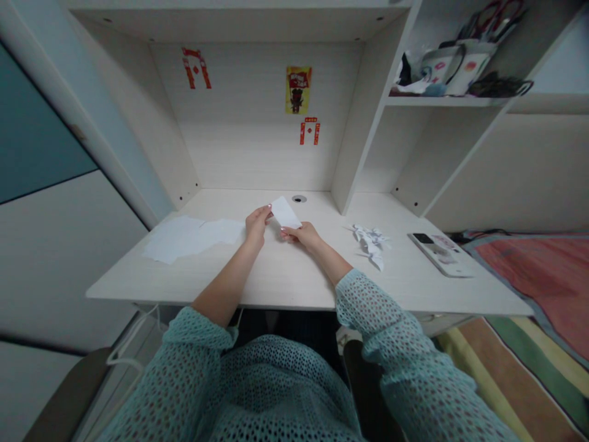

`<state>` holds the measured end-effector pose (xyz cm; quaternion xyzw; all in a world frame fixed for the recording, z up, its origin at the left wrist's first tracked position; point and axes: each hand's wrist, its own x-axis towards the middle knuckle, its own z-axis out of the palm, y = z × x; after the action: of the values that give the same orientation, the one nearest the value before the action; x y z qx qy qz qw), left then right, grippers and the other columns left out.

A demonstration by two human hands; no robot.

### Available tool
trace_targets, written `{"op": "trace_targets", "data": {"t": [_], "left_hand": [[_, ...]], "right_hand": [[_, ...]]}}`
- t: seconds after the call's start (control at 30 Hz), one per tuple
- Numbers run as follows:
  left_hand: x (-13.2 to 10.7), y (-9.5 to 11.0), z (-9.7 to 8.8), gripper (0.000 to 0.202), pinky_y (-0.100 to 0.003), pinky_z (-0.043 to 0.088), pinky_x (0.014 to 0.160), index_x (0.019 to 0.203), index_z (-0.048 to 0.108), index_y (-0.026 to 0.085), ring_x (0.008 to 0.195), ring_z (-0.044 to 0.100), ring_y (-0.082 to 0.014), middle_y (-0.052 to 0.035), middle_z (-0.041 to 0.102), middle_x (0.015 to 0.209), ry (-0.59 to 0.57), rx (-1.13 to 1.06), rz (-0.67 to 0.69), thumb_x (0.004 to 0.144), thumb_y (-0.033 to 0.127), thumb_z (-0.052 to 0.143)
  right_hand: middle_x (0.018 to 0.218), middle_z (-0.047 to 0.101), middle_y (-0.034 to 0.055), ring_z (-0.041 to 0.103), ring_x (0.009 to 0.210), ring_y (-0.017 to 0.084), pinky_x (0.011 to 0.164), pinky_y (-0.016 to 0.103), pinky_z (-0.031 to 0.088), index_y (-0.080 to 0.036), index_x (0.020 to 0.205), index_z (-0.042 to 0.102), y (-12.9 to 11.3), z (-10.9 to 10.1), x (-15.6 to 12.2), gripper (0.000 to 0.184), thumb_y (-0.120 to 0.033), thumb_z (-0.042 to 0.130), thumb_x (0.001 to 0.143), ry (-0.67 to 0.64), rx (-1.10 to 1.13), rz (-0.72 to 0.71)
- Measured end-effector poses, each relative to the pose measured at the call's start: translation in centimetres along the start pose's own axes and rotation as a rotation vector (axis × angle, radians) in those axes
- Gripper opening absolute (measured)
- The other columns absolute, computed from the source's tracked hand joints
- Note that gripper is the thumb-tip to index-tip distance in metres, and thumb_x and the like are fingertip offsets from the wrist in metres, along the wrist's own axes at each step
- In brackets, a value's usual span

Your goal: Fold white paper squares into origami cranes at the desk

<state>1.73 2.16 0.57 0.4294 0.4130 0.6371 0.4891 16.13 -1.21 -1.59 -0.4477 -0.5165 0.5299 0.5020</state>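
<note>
White paper rectangle (285,212), unfolded, tilted; left hand (256,224), right hand (304,236): fingers narrow, pinching its near corners.

White laminate worktop (285,279): flat paper sheets (188,239) at left, folded paper figure (370,245) right of centre, white remote control (439,253) near right edge.

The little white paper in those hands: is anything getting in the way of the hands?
No, nothing visible is. The left hand and right hand both touch the white paper directly. The paper sheet lies left of the left hand, and the folded paper right of the right.
</note>
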Motion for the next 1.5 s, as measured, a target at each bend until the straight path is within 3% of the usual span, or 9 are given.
{"op": "trace_targets", "data": {"t": [0.3,0.53,0.8,0.97,1.17,1.5], "left_hand": [[-0.2,-0.1,-0.1,0.032,-0.021,0.037,0.059,0.082,0.064,0.015,0.083,0.063,-0.0168,-0.0070,0.068,0.083,0.083,0.065,0.025,0.066,0.043,0.065],[-0.9,0.5,0.3,0.024,-0.023,0.039,0.061,0.077,0.061,0.016,0.082,0.064,-0.0182,-0.0062,0.067,0.077,0.131,0.124,0.056,0.068,0.038,0.063],[-0.6,-0.3,0.0,0.035,-0.024,0.041,0.064,0.087,0.063,0.014,0.086,0.064,-0.0191,-0.0103,0.069,0.088,0.049,0.125,0.019,0.068,0.042,0.065],[-0.6,-0.7,0.0,0.035,-0.025,0.041,0.067,0.092,0.066,0.016,0.089,0.063,-0.0190,-0.0098,0.069,0.095,-0.061,0.130,-0.032,0.067,0.041,0.066],[-1.2,-1.2,0.5,0.032,-0.024,0.039,0.058,0.066,0.065,0.015,0.072,0.061,-0.0179,-0.0070,0.068,0.073,-0.238,0.316,-0.022,0.062,0.047,0.069],[-1.6,-1.0,0.9,0.034,-0.025,0.038,0.060,0.063,0.062,0.015,0.072,0.060,-0.0177,-0.0083,0.068,0.074,-0.142,0.318,-0.032,0.063,0.049,0.068]], "right_hand": [[0.074,0.071,0.0140,0.061,0.054,0.013,0.044,0.020,0.039,-0.009,0.068,0.069,-0.5,-0.1,0.1,0.029,-0.035,0.077,0.059,0.040,-0.025,0.004],[0.063,0.068,0.0073,0.057,0.050,0.010,0.045,0.020,0.038,-0.012,0.063,0.064,-0.4,-0.5,0.4,0.029,-0.038,0.076,0.058,0.126,0.037,0.014],[0.059,0.065,0.0046,0.054,0.048,0.010,0.046,0.022,0.039,-0.012,0.064,0.062,0.1,-0.7,0.8,0.034,-0.042,0.075,0.057,0.194,0.022,-0.017],[0.058,0.065,0.0042,0.054,0.048,0.010,0.046,0.021,0.040,-0.011,0.066,0.062,0.2,-0.8,0.8,0.033,-0.041,0.075,0.059,0.211,0.053,-0.026],[0.056,0.064,0.0031,0.053,0.047,0.008,0.045,0.020,0.038,-0.011,0.065,0.062,0.3,-0.7,0.8,0.031,-0.038,0.076,0.057,0.173,0.062,-0.028],[0.051,0.062,0.0027,0.050,0.043,0.008,0.042,0.020,0.035,-0.012,0.061,0.060,-0.4,-0.4,0.7,0.028,-0.035,0.076,0.060,0.118,0.031,-0.027]]}}
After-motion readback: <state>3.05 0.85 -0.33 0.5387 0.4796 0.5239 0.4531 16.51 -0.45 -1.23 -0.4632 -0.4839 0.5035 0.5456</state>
